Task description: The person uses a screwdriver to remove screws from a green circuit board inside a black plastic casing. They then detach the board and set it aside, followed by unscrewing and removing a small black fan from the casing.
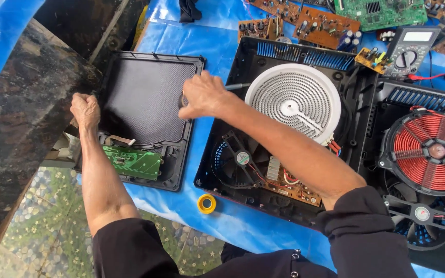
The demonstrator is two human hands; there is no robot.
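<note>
My left hand (85, 110) grips the left edge of a black cooker top panel (145, 98), which lies upside down on a blue sheet with a small green circuit board (133, 161) fixed near its front. My right hand (203, 96) is closed around a screwdriver (238, 86) at the panel's right edge, its metal shaft pointing right. Just right of that hand sits an open black cooker base (248, 56) with a white round heating coil (293, 101), a fan (237, 159) and a brown circuit board (290, 186).
A second open cooker with a red coil (431, 150) lies at the right. Several loose circuit boards (325, 25) and a multimeter (410, 49) sit at the back. A yellow tape roll (206, 203) lies in front. A dark stone slab (21, 118) borders the left.
</note>
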